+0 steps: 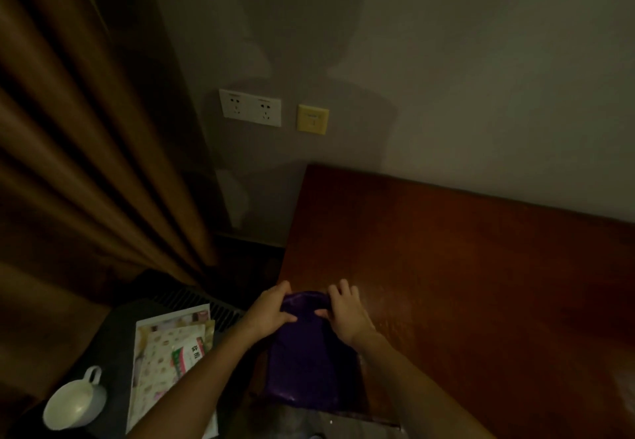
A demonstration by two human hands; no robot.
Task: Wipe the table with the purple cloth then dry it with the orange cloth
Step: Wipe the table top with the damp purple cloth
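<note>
The purple cloth (302, 363) lies on the near left corner of the dark wooden table (464, 266); its near end reaches the table's front edge. My left hand (271, 311) grips the cloth's far left edge, thumb on top. My right hand (347, 311) grips the far right edge the same way. Between the two hands the far edge of the cloth is raised a little off the wood. No orange cloth is in view.
Left of the table stands a low dark surface with printed packets (171, 352) and a white cup (74, 401). A brown curtain (86, 129) hangs at the left. The wall behind carries white sockets (251, 107) and a yellow plate (312, 119).
</note>
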